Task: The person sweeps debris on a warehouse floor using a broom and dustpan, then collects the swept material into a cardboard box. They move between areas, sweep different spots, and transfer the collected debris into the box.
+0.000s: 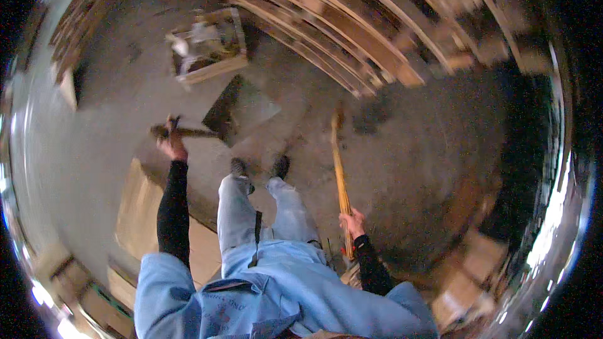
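Note:
My left hand (173, 146) is closed around a dark, blurred bar (195, 132) held out to the left. That bar reaches toward a flat, dark square sheet (245, 111) lying ahead of my feet; whether the two are joined I cannot tell. In my right hand (353, 221) is a long yellow wooden handle (341, 176), gripped near its lower part. It points forward and away from me, and its far end is brownish and smeared, so the tool's kind is unclear.
Ahead to the left stands a wooden crate (217, 69) with pale items inside. Stacked wooden pallets (352, 19) fill the far right, and boards (81, 25) lean at the far left. Cardboard (137, 213) is by my left arm; boxes (468, 276) stand at lower right.

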The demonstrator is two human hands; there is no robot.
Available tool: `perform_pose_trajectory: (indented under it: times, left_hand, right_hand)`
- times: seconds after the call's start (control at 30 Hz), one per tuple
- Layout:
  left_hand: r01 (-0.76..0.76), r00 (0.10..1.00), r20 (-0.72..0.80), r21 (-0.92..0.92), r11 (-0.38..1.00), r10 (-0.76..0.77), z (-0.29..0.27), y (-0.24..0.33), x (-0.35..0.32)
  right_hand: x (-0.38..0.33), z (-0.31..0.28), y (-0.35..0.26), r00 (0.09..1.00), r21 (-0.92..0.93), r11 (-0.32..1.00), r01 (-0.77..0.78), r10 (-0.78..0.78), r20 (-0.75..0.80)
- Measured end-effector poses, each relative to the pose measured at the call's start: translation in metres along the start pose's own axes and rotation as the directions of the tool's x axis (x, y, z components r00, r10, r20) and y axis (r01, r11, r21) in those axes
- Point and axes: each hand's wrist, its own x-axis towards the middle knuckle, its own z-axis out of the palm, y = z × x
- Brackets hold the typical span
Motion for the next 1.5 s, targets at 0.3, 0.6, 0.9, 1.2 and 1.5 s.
perform_pose_trajectory:
  times: [0.3,0.6,0.9,1.2,1.5]
  left_hand:
    - [-0.262,0.961,-0.061,0.133,0.956,0.271,0.118,0.154,0.169]
    - [-0.631,0.772,0.449,0.466,0.62,0.449,0.246,0.139,0.308]
    - [-0.818,0.558,0.761,0.436,0.374,0.333,0.299,0.137,0.364]
    - [-0.842,0.505,0.808,0.383,0.38,0.305,0.3,0.125,0.401]
    - [-0.558,0.83,0.368,0.548,0.623,0.419,0.15,0.182,0.428]
  right_hand:
    - [0.047,-0.014,0.001,0.993,-0.083,0.991,-0.104,0.109,0.054]
    - [0.04,0.043,-0.052,0.994,-0.161,0.981,-0.109,0.111,0.004]
    - [-0.001,0.137,-0.168,0.995,-0.215,0.974,0.076,-0.061,0.075]
    - [0.05,0.186,-0.24,0.977,-0.443,0.871,0.212,-0.185,0.103]
    - [0.15,0.215,-0.352,0.873,-0.824,0.288,0.487,-0.129,0.471]
